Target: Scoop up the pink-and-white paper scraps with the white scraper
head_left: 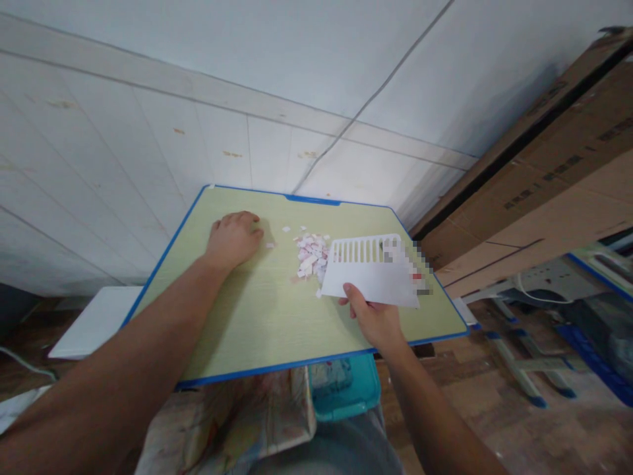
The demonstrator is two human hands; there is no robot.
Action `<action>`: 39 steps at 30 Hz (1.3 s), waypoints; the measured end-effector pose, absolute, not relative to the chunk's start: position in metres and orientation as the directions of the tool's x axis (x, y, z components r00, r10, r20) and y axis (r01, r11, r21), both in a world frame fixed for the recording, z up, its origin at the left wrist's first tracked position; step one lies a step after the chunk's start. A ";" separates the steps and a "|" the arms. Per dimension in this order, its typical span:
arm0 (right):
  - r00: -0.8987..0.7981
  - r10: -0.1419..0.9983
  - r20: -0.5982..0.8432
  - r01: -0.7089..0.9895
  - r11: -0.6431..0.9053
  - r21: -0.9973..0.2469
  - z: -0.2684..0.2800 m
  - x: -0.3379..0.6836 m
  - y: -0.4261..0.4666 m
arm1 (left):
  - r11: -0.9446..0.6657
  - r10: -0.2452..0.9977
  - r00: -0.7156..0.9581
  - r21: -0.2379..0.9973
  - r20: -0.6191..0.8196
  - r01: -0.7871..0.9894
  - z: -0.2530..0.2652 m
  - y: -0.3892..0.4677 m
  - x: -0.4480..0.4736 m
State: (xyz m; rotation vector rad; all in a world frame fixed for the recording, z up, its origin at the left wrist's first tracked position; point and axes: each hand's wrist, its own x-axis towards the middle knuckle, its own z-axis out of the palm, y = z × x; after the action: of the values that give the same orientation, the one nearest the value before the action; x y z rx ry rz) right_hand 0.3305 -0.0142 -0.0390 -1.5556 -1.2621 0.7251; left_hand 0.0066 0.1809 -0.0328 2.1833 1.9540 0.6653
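A person sits or stands at a pale yellow-green tabletop (247, 330) with a blue rim, set close to a white wall (163, 158). On the right half of the surface is a white slotted sheet (366, 280), thin and flat, a row of slots along its far side. The right hand (373, 320), reaching in over the near edge, grasps the sheet by its near side: thumb on top, fingers beneath. Nearly all of the sheet extends beyond the grip, toward the far edge and the right edge; its right end is blurred out. I cannot tell whether it touches the surface.

Up against the sheet's left side, around the middle of the table, lies a heap of small paper scraps (311, 256), white and pinkish. A few loose pieces (285, 229) lie between the heap and the left hand.

The left hand (232, 239) is palm down near the far left corner, fingers loosely bent; I cannot tell whether anything is under it. Below the near edge is a turquoise bin (368, 389). Tall cardboard (534, 178) leans beyond the right edge.
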 end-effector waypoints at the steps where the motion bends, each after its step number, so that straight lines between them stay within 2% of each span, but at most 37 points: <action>1: 0.304 0.945 0.121 0.372 -0.001 -0.928 -0.041 0.332 -0.016 | -0.148 0.970 0.058 0.384 0.236 0.911 -0.033 0.181 0.006; 12: 0.325 0.945 0.029 0.270 -0.064 -0.961 -0.034 0.329 -0.035 | -0.152 0.971 0.063 0.395 0.229 0.906 -0.029 0.182 0.002; 17: 0.291 0.956 -0.028 0.280 -0.113 -0.953 -0.028 0.327 -0.035 | -0.148 0.974 0.067 0.385 0.216 0.911 -0.028 0.183 0.001; 25: 0.248 0.969 -0.014 0.381 -0.111 -0.918 -0.030 0.342 -0.053 | -0.138 0.981 0.074 0.371 0.182 0.918 -0.024 0.182 0.003; 30: 0.324 0.946 -0.029 0.264 -0.120 -0.957 -0.039 0.345 -0.062 | -0.127 0.982 0.063 0.375 0.180 0.918 -0.025 0.184 0.003; 35: 0.248 0.963 -0.102 0.219 -0.158 -0.963 -0.020 0.345 -0.060 | -0.138 0.978 0.066 0.379 0.197 0.915 -0.027 0.184 0.001; 39: 0.260 0.959 -0.111 0.169 -0.158 -0.973 -0.009 0.345 -0.059 | -0.129 0.982 0.064 0.378 0.178 0.917 -0.027 0.184 0.001</action>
State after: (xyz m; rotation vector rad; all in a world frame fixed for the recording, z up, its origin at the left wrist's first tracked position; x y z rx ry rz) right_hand 0.3451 -0.0591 -0.0095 -1.5572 -1.0839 1.0201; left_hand 0.0013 0.1844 -0.0270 2.1647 1.9562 0.5896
